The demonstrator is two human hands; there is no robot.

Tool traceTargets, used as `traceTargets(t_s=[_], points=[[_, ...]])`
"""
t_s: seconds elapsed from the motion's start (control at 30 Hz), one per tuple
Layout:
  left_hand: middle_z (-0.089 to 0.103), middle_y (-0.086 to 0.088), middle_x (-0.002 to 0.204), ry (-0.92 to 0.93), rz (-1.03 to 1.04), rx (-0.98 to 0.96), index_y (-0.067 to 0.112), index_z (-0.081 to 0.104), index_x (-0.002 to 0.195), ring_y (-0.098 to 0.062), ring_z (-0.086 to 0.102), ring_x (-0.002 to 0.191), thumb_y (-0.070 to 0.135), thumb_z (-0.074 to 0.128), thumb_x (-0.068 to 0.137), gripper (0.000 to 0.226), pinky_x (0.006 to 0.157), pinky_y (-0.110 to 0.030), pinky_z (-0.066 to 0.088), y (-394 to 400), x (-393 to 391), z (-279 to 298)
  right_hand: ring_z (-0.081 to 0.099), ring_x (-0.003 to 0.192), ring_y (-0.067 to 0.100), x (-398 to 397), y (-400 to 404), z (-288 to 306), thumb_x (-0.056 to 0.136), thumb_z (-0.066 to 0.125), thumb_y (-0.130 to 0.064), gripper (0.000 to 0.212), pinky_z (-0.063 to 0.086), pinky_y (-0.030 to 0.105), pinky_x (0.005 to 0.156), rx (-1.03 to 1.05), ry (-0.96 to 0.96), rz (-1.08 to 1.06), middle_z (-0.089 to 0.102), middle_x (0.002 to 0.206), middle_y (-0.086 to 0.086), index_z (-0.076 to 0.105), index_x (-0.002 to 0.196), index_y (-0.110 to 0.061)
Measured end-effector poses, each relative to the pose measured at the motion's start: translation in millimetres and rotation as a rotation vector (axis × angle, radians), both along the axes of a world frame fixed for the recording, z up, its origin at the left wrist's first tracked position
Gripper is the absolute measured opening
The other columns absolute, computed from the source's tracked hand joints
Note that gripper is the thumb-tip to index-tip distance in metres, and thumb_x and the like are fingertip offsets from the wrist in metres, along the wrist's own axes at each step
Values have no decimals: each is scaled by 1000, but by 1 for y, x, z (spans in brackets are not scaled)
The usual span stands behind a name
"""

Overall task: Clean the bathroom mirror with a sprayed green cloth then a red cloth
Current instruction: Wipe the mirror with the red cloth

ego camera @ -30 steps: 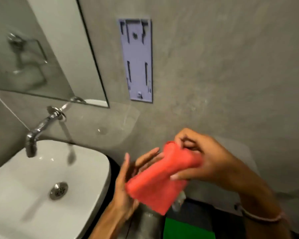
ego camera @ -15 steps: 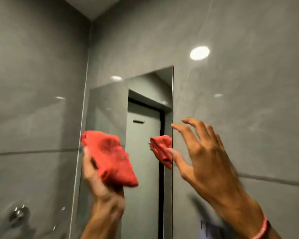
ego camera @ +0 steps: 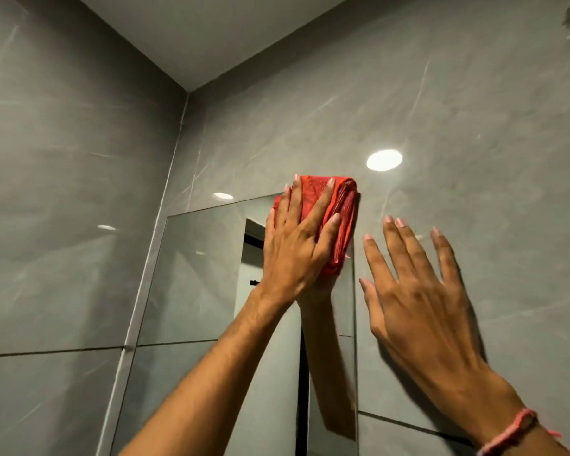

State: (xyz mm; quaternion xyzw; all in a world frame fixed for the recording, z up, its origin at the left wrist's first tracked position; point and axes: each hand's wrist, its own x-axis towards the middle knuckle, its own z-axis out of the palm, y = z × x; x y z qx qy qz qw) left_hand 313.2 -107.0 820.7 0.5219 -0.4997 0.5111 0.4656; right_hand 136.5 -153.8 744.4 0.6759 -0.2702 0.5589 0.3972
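Observation:
The folded red cloth (ego camera: pixel 341 222) lies flat against the top right corner of the bathroom mirror (ego camera: pixel 198 284). My left hand (ego camera: pixel 297 245) presses it onto the glass with fingers spread over it. My right hand (ego camera: pixel 418 297) is open, fingers apart, flat against or just off the grey wall tile to the right of the mirror's edge; contact cannot be told. A pink band is on my right wrist. The green cloth is out of view.
Glossy grey tiled walls (ego camera: pixel 63 192) meet in a corner left of the mirror. The white ceiling (ego camera: pixel 195 31) is above. A ceiling light's reflection (ego camera: pixel 384 160) shines on the right wall. The mirror reflects a doorway (ego camera: pixel 250 258).
My view has tilted upward from the sink to the mirror's top. My left hand carried the red cloth up and pressed it on the top right corner. My right hand let go and opened.

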Motion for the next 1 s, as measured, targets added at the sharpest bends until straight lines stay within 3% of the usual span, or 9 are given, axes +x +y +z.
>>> traceTargets(t_s=[0.1,0.23,0.37,0.5,0.67,0.73,0.83,0.93,1.0], points=[[11,-4,170,38,-20,-31,47,23,153,-24,10,157,53,33,99,56,126,-51,13,9,48,11,39,153,34,16,-2,-3,96,45,-39,64,24,59,126,-38,-25,21,40,163,21,48,153,-11],[13,-2,170,289,-28,-105,43,24,153,-27,14,156,55,31,97,58,125,-55,18,30,155,15,37,154,33,21,-7,-1,95,44,-35,66,23,58,126,-77,-38,-10,37,164,21,42,156,-11],[9,-3,170,550,-38,-166,36,18,156,-23,7,157,57,27,95,65,128,-46,9,42,244,-43,27,159,30,26,-8,-2,99,36,-32,66,19,56,128,-80,-43,-68,28,169,19,29,162,-12],[7,-7,170,731,-39,-153,27,18,158,-24,4,157,42,33,105,57,126,-40,3,54,265,-132,22,160,30,25,-7,-2,104,27,-35,63,15,57,129,-81,-37,-60,22,172,16,23,163,-14],[10,-5,170,929,-66,-200,26,20,157,-25,10,157,37,34,106,54,127,-48,9,53,211,-219,22,160,31,25,-3,-5,105,32,-33,60,15,58,129,-48,-24,-13,23,171,18,27,162,-14],[18,-4,169,875,-107,-234,33,30,154,-24,17,155,38,37,103,52,126,-47,15,46,169,-226,22,160,30,20,6,-6,103,38,-30,60,15,56,129,-22,-11,5,24,171,17,30,161,-16],[24,-6,167,654,-201,-160,46,34,149,-26,21,153,45,36,95,54,123,-54,22,27,83,-203,22,160,29,13,15,-8,98,50,-24,63,12,54,131,31,-9,96,26,171,17,36,160,-19],[14,-3,170,263,-197,-72,51,26,150,-26,11,155,48,34,93,57,125,-52,13,-1,-10,-141,27,159,29,-5,14,-13,96,52,-22,63,18,57,129,6,-80,174,31,169,17,41,158,-19],[8,-1,171,105,-139,-53,49,24,152,-24,7,157,44,36,96,57,125,-48,7,-12,-47,-95,32,157,30,-19,11,-16,96,50,-24,60,23,59,127,-55,-136,210,36,167,17,45,156,-18]])
